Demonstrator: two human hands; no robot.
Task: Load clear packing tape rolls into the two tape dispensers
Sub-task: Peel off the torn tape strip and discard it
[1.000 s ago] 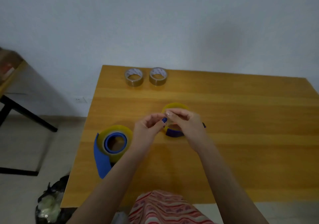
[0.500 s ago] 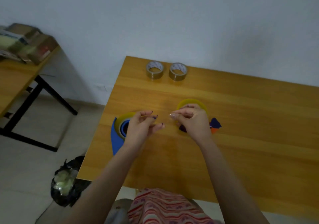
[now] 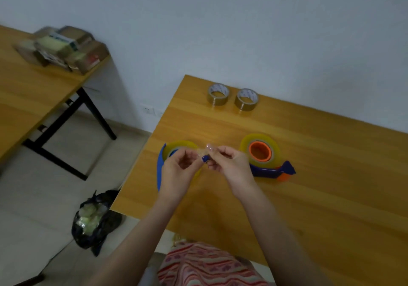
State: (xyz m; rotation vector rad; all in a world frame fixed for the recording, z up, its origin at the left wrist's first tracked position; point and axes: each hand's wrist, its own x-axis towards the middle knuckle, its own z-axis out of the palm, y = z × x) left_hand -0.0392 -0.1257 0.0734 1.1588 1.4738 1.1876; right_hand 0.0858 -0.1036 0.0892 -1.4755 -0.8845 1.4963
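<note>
Two loaded dispensers lie flat on the wooden table (image 3: 309,197). The blue dispenser (image 3: 160,164) with a clear tape roll (image 3: 184,145) sits at the left edge, half hidden behind my left hand (image 3: 180,171). The purple and orange dispenser (image 3: 273,171) carries a clear roll (image 3: 260,151) on an orange hub, just right of my right hand (image 3: 229,164). Both hands meet fingertip to fingertip above the table and pinch a small crumpled scrap of clear tape (image 3: 202,152) between them.
Two brown tape rolls (image 3: 218,93) (image 3: 246,99) stand side by side near the table's far edge. A black rubbish bag (image 3: 95,219) lies on the floor at the left. A second wooden table (image 3: 33,91) at the far left holds stacked boxes (image 3: 64,47).
The camera has swung left, so the table now sits to the right. My hands left the purple and orange dispenser, parted briefly, then met again over the blue dispenser, pinching the scrap.
</note>
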